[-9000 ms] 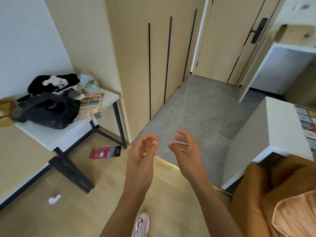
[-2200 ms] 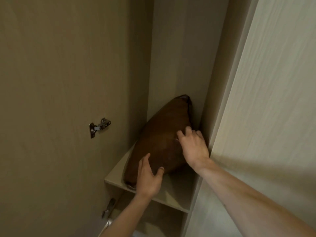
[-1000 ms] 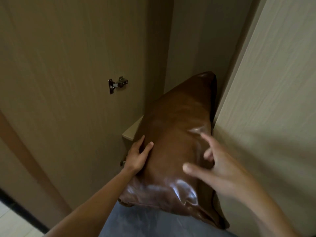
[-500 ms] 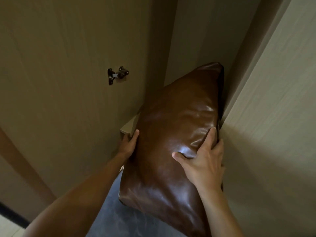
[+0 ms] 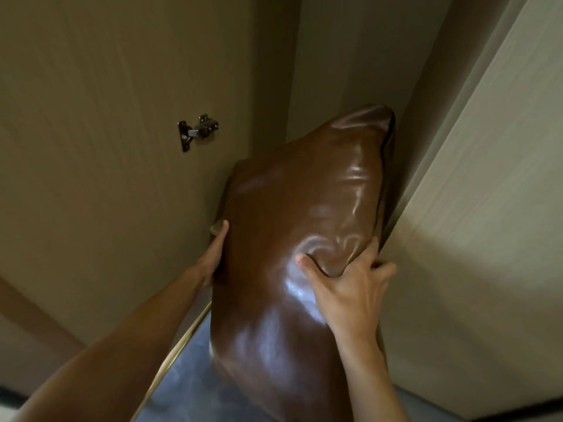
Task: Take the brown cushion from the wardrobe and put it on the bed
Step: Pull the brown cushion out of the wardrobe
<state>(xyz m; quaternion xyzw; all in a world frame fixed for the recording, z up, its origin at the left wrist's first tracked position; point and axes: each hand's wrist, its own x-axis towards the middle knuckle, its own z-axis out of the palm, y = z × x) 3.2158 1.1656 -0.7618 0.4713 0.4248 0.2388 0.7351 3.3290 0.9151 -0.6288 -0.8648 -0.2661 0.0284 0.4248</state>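
The brown cushion (image 5: 292, 239), glossy and leather-like, fills the middle of the view, held upright in the wardrobe opening with its top corner still inside. My left hand (image 5: 214, 254) grips its left edge, fingers hidden behind it. My right hand (image 5: 347, 284) clutches the right side, thumb pressed into the front and denting it. A sliver of the wardrobe shelf (image 5: 215, 228) shows by my left thumb. The bed is out of view.
The open wardrobe door (image 5: 106, 147) with a metal hinge (image 5: 198, 132) stands close on the left. A pale wardrobe panel (image 5: 475, 239) is tight against the cushion on the right. Grey floor (image 5: 195, 385) with a brass strip lies below.
The cushion has come off the shelf and further out of the wardrobe toward me. My right hand's grip has tightened, its thumb now dug into the front.
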